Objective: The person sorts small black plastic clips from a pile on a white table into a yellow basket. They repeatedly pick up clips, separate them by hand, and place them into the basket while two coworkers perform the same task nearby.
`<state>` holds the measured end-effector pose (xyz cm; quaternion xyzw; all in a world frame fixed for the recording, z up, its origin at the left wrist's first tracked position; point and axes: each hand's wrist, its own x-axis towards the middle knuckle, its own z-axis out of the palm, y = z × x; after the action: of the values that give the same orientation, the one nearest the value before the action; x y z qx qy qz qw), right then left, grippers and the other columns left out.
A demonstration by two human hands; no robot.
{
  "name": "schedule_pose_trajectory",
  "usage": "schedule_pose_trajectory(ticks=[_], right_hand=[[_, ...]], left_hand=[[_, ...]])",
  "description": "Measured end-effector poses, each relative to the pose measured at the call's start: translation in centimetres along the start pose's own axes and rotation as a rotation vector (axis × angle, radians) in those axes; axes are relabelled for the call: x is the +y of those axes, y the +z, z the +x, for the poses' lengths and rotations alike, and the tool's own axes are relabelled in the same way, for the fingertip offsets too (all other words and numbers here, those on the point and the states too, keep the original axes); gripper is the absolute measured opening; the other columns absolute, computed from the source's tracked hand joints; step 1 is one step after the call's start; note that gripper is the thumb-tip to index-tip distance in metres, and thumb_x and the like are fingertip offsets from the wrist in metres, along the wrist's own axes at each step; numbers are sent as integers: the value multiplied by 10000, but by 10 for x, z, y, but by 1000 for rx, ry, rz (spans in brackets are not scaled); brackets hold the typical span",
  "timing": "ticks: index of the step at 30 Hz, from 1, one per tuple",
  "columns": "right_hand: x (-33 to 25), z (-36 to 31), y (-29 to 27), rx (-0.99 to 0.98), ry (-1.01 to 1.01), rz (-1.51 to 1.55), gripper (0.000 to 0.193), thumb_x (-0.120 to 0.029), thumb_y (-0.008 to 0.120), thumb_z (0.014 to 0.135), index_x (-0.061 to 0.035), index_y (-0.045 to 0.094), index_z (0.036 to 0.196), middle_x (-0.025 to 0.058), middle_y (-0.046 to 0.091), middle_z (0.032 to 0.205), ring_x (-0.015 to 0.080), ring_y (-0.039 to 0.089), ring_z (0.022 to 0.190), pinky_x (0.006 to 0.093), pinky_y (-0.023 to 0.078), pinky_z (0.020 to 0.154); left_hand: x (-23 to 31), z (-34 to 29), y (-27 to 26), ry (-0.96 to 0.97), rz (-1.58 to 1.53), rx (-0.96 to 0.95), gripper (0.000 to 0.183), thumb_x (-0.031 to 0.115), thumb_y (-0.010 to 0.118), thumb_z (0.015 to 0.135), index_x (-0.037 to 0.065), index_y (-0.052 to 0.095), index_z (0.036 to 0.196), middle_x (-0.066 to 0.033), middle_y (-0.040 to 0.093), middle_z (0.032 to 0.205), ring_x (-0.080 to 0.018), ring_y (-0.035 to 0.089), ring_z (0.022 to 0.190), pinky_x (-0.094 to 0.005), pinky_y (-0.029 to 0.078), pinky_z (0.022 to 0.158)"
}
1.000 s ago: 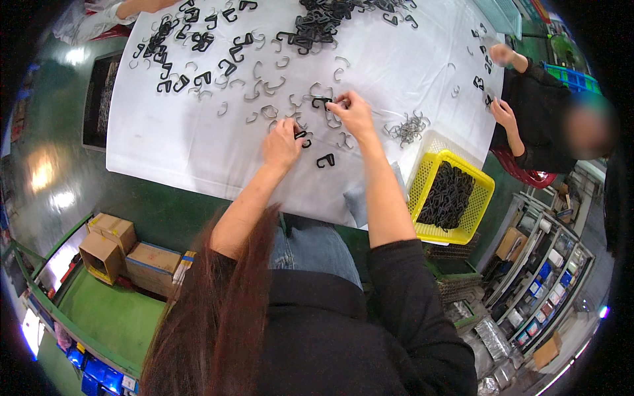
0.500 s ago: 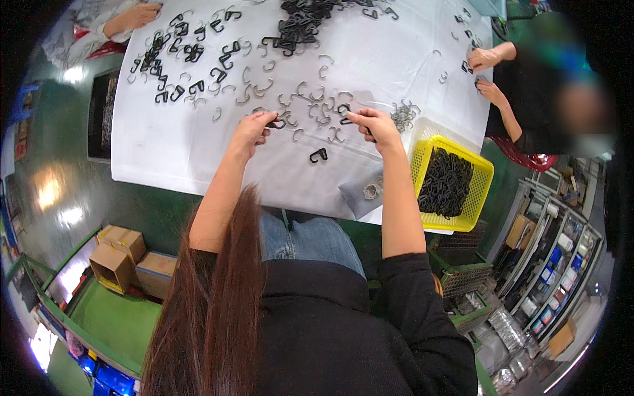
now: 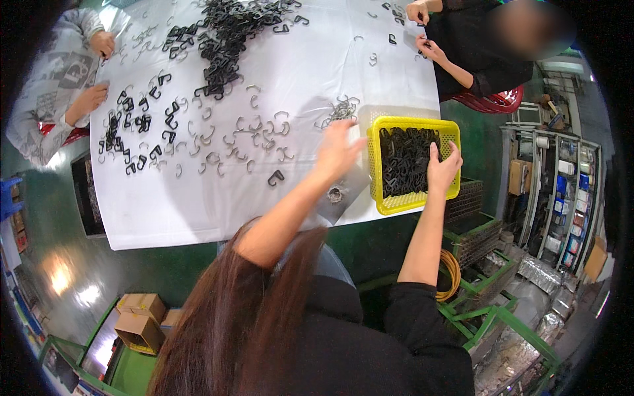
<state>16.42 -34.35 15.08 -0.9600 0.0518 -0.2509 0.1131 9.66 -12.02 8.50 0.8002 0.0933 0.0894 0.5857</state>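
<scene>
A yellow plastic basket (image 3: 378, 191) full of black hook-shaped plastic pieces (image 3: 404, 158) stands at the table's right front edge. My right hand (image 3: 444, 166) is at its right side, fingers apart over the black pieces and the rim; nothing shows in its grasp. My left hand (image 3: 337, 153), smeared by motion, hovers left of the basket with its fingers stretched out and no held thing visible. Beyond that hand lies a small heap of grey metal hooks (image 3: 342, 110). A single black hook (image 3: 276, 177) rests on the white sheet, near scattered grey hooks (image 3: 254, 135).
A large pile of black hooks (image 3: 224, 46) covers the far middle of the white table (image 3: 198, 211), with another group (image 3: 132, 125) at left. Two people work at its sides: a hand (image 3: 89, 100) at left, a hand (image 3: 430, 49) at right. A grey bag (image 3: 335, 197) lies beside the basket.
Both my hands have left the scattered hooks and swung right, the right one to the basket, the left one beside it. The black pieces at their fingers no longer show. The view has shifted.
</scene>
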Motion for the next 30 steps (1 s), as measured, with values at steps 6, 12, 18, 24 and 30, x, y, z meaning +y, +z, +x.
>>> schedule_pose_trajectory(ticks=[6, 12, 18, 24, 30], right_hand=[[-101, -69, 95, -307, -379, 682, 331, -187, 609, 833, -42, 541, 1123, 151, 523, 1211, 306, 450, 1195, 405, 343, 1008], [-115, -79, 216, -175, 88, 178, 528, -437, 464, 893, -63, 487, 1264, 156, 436, 1339, 294, 279, 1330, 524, 164, 1080], [-170, -124, 217, -316, -444, 344, 485, -418, 442, 908, -126, 474, 1294, 77, 414, 1381, 272, 329, 1314, 505, 189, 1081], [-255, -171, 194, -555, -696, 703, 433, -377, 474, 895, -166, 495, 1272, 50, 397, 1394, 243, 308, 1325, 482, 161, 1101], [-266, -140, 197, -731, -819, 737, 311, -269, 505, 894, -183, 547, 1191, 55, 521, 1269, 249, 420, 1239, 427, 258, 1065]], left_hand=[[-94, -86, -78, -109, 627, 73, 327, 145, 712, 707, 83, 565, 993, -124, 527, 1004, -307, 471, 968, -411, 373, 865], [-114, -103, -78, -46, 655, -99, 387, 149, 707, 702, 95, 539, 1046, -88, 511, 1021, -285, 473, 956, -399, 383, 830], [-116, -116, -91, 116, 725, -80, 401, 152, 693, 714, 93, 530, 1076, -84, 520, 997, -271, 494, 940, -379, 409, 784], [-130, -121, -112, 181, 810, -194, 308, 147, 659, 733, 84, 551, 1014, -77, 523, 971, -250, 506, 910, -338, 438, 745], [-134, -125, -120, 101, 571, -110, 298, 83, 635, 748, 57, 533, 1027, -126, 525, 1022, -317, 500, 940, -380, 437, 803]])
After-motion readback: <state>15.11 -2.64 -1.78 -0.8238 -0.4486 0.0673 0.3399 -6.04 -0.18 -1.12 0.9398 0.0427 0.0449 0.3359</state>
